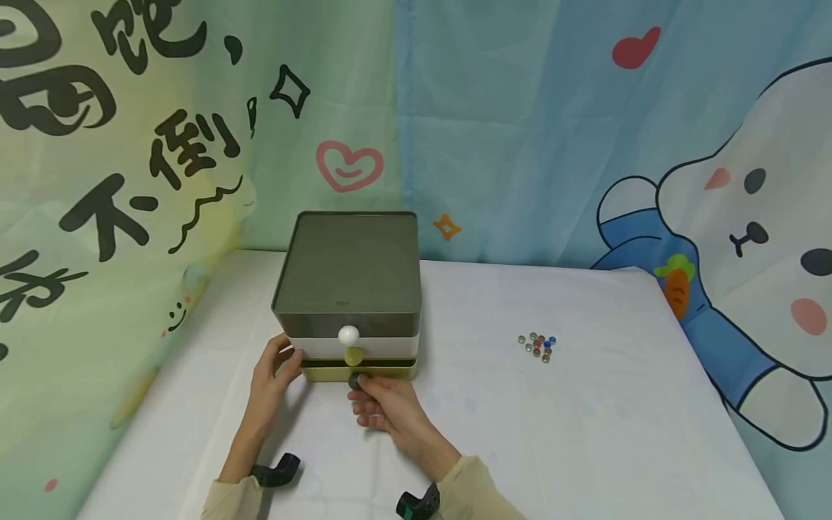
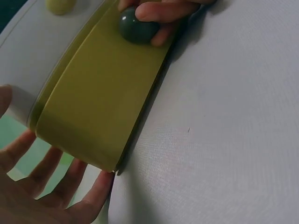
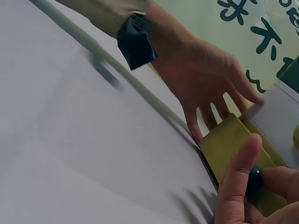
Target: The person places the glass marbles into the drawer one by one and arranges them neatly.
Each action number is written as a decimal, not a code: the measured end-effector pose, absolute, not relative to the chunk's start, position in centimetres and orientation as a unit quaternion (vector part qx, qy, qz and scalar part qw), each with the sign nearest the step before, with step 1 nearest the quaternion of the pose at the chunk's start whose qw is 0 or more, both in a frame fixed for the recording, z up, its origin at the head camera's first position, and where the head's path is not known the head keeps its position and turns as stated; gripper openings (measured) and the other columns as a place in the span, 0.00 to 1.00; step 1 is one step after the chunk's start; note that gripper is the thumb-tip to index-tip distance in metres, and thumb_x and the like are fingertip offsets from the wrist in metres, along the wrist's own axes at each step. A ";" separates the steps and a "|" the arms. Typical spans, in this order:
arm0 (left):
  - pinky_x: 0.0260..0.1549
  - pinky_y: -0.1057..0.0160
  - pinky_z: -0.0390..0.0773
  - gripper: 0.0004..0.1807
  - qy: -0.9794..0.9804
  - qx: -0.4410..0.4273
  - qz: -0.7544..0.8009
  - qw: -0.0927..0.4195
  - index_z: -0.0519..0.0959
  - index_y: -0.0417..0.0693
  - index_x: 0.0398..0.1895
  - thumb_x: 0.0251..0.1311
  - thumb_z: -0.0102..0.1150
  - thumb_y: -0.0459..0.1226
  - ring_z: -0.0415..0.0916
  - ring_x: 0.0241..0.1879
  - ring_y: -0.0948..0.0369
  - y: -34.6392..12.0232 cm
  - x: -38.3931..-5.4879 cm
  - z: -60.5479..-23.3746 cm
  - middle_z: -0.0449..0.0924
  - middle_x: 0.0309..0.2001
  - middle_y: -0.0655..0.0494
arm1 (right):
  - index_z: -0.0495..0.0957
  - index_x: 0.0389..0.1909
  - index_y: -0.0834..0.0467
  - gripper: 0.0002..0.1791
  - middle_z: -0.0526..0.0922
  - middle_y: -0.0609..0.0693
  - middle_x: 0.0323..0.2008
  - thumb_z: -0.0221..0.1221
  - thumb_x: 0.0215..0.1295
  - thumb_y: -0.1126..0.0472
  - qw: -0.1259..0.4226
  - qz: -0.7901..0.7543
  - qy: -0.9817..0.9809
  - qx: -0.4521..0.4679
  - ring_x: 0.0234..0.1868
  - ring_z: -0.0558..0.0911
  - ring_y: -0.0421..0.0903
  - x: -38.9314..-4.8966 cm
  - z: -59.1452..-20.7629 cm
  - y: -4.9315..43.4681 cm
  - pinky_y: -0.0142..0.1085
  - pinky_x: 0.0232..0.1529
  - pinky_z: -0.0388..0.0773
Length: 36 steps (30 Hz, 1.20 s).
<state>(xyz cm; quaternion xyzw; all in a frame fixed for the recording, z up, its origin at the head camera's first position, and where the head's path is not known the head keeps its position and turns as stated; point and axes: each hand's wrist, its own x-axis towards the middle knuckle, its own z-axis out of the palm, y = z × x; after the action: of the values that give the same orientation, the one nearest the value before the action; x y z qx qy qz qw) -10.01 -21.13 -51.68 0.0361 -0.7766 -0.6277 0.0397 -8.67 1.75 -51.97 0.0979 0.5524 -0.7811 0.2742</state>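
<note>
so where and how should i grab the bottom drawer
Probably by its dark round knob, coming from the front: it juts out from the flat face of the bottom drawer, so thumb and fingers can close around it. The right hand pinches it there, while the left hand touches the side of the box.

Dark knob (image 2: 135, 31) between right-hand fingers (image 2: 161, 12), on yellow-green drawer (image 2: 96, 88); left-hand fingers (image 2: 96, 192) at the drawer's end.

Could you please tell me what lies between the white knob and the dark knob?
In the head view, the yellow-green knob and the dark gap above the bottom drawer lie between the white knob and the dark knob.
</note>
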 end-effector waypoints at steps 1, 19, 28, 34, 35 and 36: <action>0.51 0.73 0.80 0.24 -0.778 0.037 -0.626 0.040 0.67 0.44 0.73 0.78 0.53 0.39 0.73 0.59 0.72 -21.1 -10.0 -51.7 0.71 0.65 0.54 | 0.81 0.57 0.68 0.21 0.89 0.47 0.36 0.60 0.77 0.54 0.275 -0.781 0.552 0.099 0.29 0.83 0.36 -8.5 -52.0 1.7 0.29 0.32 0.83; 0.55 0.75 0.72 0.25 -0.803 0.028 -0.594 0.032 0.68 0.49 0.74 0.77 0.54 0.40 0.71 0.63 0.68 -21.8 -10.1 -51.8 0.72 0.70 0.50 | 0.81 0.57 0.66 0.23 0.90 0.50 0.40 0.63 0.74 0.50 0.285 -0.773 0.555 0.117 0.29 0.83 0.37 -5.3 -51.5 1.8 0.30 0.30 0.83; 0.54 0.76 0.74 0.26 -0.787 0.042 -0.615 -0.014 0.64 0.51 0.76 0.79 0.52 0.43 0.67 0.66 0.67 -22.6 -9.8 -51.4 0.67 0.72 0.54 | 0.82 0.56 0.65 0.23 0.90 0.50 0.41 0.63 0.74 0.50 0.295 -0.768 0.556 0.115 0.29 0.82 0.36 -3.3 -51.3 1.6 0.29 0.29 0.82; 0.53 0.74 0.76 0.28 -0.773 0.032 -0.632 -0.045 0.62 0.51 0.77 0.79 0.52 0.45 0.67 0.65 0.69 -22.5 -10.2 -51.0 0.65 0.73 0.52 | 0.82 0.56 0.65 0.24 0.90 0.51 0.43 0.63 0.73 0.49 0.305 -0.761 0.559 0.125 0.29 0.82 0.37 -1.9 -51.4 2.2 0.29 0.28 0.81; 0.53 0.74 0.77 0.28 -0.774 0.030 -0.631 -0.048 0.62 0.51 0.77 0.79 0.52 0.45 0.67 0.65 0.68 -22.6 -10.3 -50.9 0.65 0.73 0.52 | 0.82 0.55 0.65 0.24 0.90 0.50 0.42 0.64 0.73 0.49 0.308 -0.760 0.558 0.128 0.28 0.82 0.37 -1.7 -51.4 2.2 0.29 0.28 0.81; 0.53 0.74 0.77 0.28 -0.774 0.030 -0.630 -0.052 0.62 0.51 0.77 0.79 0.52 0.45 0.67 0.65 0.68 -22.6 -10.3 -50.9 0.65 0.73 0.52 | 0.83 0.55 0.65 0.23 0.90 0.49 0.42 0.64 0.73 0.49 0.312 -0.759 0.557 0.131 0.28 0.82 0.36 -1.6 -51.5 2.2 0.28 0.28 0.81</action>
<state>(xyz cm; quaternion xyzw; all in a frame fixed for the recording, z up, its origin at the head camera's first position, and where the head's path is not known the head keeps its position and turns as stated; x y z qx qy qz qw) -10.31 -22.59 -50.87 0.0304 -0.7739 -0.6304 -0.0524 -1.57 2.23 -51.49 0.1314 0.5567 -0.7587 0.3117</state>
